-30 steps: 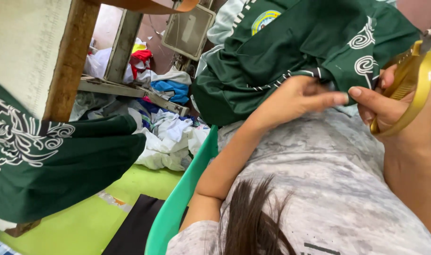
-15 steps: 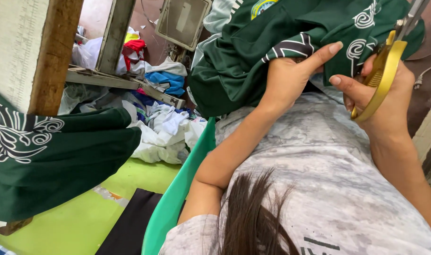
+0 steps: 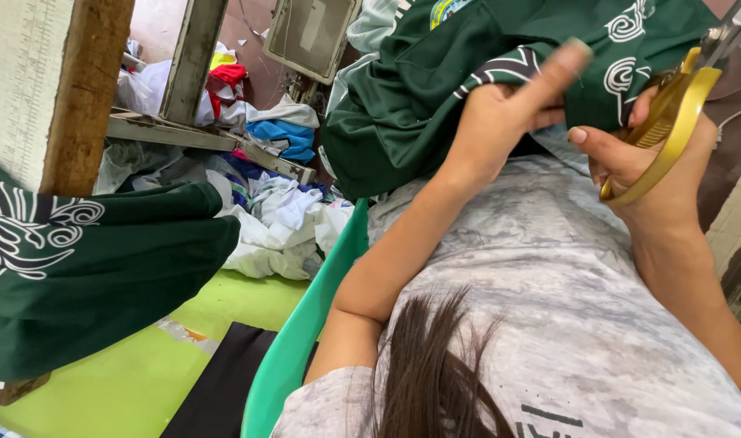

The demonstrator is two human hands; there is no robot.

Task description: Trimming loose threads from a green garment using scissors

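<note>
The green garment [image 3: 435,89], dark with white swirl prints, is bunched over the person's lap and chest, and it is the biggest thing in hand. Against half a second ago it sits a little higher and nearer the top of the view, and the swirl-printed edge has come closer to the blades; by my judgement the cloth is being fed into place for trimming rather than being cut yet.

The left hand [image 3: 500,122] is closed around a fold of the garment at a striped band, thumb stretched up along the cloth and blurred with motion. It has shifted up and to the right since the earlier views, pulling the fabric taut toward the other hand.

The right hand [image 3: 646,158] has its fingers through the yellow loops of the scissors [image 3: 678,97], gripping them firmly. The blades point up and right, running out of view, so whether they are parted cannot be told. They lie just beside the garment's printed edge, perhaps touching it.

A second green cloth [image 3: 86,268] hangs at the left from a wooden post [image 3: 86,89], well apart from both hands. Behind lies a pile of mixed fabric scraps [image 3: 265,203].
</note>
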